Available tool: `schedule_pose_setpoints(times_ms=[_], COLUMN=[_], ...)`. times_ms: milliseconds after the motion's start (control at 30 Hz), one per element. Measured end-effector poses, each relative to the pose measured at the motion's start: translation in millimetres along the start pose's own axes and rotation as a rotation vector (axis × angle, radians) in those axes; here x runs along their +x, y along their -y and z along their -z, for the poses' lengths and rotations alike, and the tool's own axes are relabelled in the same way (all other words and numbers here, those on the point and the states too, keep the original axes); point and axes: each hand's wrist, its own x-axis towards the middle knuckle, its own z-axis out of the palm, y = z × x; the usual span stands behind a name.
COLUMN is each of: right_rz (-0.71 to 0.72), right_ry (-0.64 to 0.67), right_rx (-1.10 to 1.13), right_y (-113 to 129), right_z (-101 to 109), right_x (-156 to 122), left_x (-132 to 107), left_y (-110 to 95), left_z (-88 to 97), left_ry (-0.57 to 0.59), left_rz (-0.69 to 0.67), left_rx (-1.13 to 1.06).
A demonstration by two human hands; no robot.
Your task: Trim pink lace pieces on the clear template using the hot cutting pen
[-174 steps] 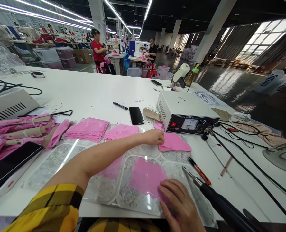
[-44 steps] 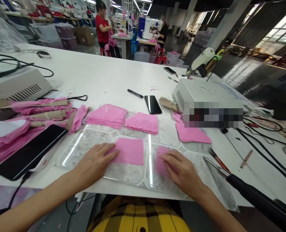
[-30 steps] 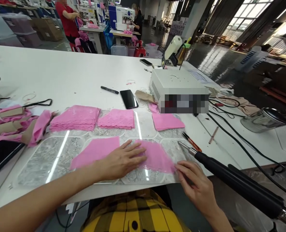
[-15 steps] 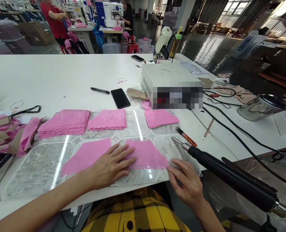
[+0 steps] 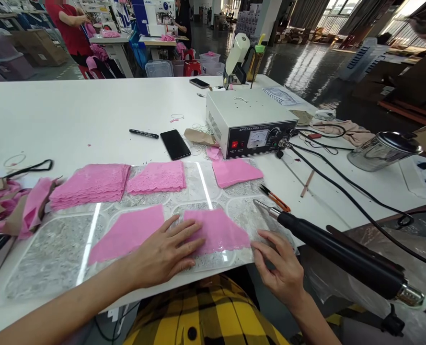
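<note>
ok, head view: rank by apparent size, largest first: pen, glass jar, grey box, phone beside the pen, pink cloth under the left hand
1. Grey box
2. Pink cloth and glass jar: too close to rank; left hand covers part of the cloth
3. Phone
4. Pen

We rest our left hand (image 5: 167,249) across the left edge of a pink cloth (image 5: 222,230), our right hand (image 5: 279,268) at its near right corner. Left of the cloth lies a pink sheet (image 5: 128,231); right of it, a black-handled tool (image 5: 338,253).
</note>
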Motion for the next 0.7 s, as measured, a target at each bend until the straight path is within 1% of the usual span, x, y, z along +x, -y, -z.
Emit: schedule_pose_setpoints(times_ms=[67,233,300,567,633,700], right_rz=[0.001,0.024,0.019,-0.011,-0.022,-0.065], right_ry=[-0.005,0.029,0.019,-0.052,-0.067,-0.102], right_rx=[0.003,0.009,0.001,-0.034,-0.031,-0.03], right_y=[1.9,4.7,4.5,1.9,2.1,2.0], right_z=[1.4,2.4,1.6,-2.3,-0.6,3.6], right_x=[-0.9,-4.1,-4.6,-1.1,-1.0,-2.7], left_x=[9.8,40.2,49.2,66.3,69.8,72.9], left_y=[2.6,11.5,13.9,13.0,13.2,13.9], left_z=[1.4,0.5,-0.6,-1.4,-2.0,-2.7], left_ry=[0.017,0.082,0.101,0.139,0.143,0.146], left_rz=[-0.044,-0.163,-0.195,-0.229,-0.241,-0.257], left_rx=[-0.042,-0.141,-0.161,-0.205,-0.214,-0.214])
